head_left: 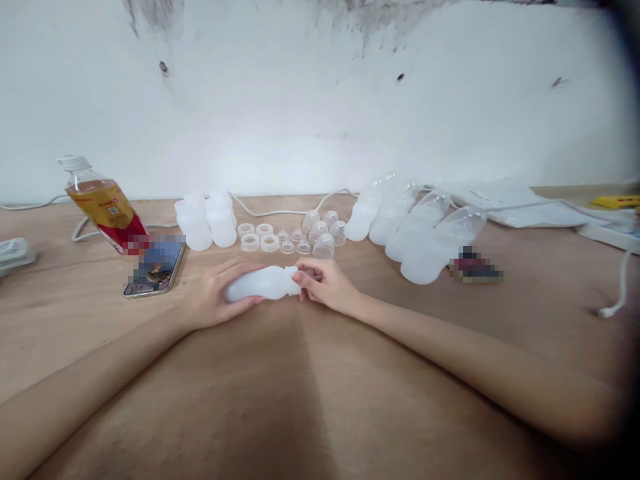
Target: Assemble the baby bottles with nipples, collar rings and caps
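A white translucent baby bottle (257,283) lies on its side just above the table, its neck pointing right. My left hand (215,293) is wrapped round its body. The fingers of my right hand (320,283) are closed on the collar ring (293,280) at the bottle's neck; what lies inside these fingers is partly hidden. Behind my hands are several loose collar rings (251,242), several clear teats (287,245) and several clear dome caps (323,245). Open white bottle bodies (195,223) stand at the back left. Capped bottles (423,250) stand in a row on the right.
A drink bottle (107,207) and a phone (155,267) are on the left, with a white device (15,253) at the far left edge. White cables (270,213) run along the wall. A plastic bag (500,203) and a cable plug (607,311) lie right. A blurred-out dark object (475,267) lies beside the capped bottles.
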A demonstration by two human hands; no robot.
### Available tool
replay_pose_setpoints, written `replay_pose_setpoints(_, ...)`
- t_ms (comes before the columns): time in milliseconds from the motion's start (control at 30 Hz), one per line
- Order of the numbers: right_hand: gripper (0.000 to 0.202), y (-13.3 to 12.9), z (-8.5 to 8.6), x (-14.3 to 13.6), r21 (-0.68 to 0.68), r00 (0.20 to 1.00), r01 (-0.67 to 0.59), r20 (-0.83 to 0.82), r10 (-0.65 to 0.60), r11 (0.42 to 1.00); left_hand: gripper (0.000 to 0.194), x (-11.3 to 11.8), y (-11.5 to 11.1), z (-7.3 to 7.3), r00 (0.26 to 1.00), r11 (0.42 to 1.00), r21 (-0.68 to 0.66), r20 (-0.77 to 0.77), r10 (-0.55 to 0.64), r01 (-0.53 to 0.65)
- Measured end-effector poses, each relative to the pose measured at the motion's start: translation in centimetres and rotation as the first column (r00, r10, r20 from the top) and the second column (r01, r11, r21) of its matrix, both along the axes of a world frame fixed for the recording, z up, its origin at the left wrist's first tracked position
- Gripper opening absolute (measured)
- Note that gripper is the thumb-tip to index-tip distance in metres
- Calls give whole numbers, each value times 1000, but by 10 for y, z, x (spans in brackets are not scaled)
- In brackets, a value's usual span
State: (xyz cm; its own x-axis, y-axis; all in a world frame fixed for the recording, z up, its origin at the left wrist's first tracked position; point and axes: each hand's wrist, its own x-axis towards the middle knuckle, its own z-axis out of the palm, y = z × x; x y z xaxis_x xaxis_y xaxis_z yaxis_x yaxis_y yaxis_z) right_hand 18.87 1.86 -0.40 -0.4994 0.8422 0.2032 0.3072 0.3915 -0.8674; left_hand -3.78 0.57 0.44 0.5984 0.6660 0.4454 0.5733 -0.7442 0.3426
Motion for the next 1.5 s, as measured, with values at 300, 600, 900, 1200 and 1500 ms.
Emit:
replay_pose_setpoints(300, 43, -3, 0, 0, 201, 999, 49, -20, -46, 978, 38, 1, 1, 4, 995, 996, -18, 58, 85, -84)
replay_pose_setpoints(600, 29, -7, 6, -4, -23, 993, 112, -24, -113, 993, 42, 4, 0, -13, 999, 952, 305, -19, 41, -34)
replay_pose_setpoints(900, 40, -3, 10, -2, -243, 997, -51, 45, 64, 969, 39, 3, -3, -11, 994, 931, 363, -84, 63, -29)
replay_pose_setpoints(1200, 38, 23, 14, 28, 747, 688, 216, 340, -641, 628, 36, 2, -1, -5, 972, 954, 191, 82, 218, -230)
replay_pose_setpoints(1500, 29, 18, 7, 28, 581, 706, 98, 532, -468, 808, 34, -4, 7, -6, 913, 920, 65, 169, 370, -385)
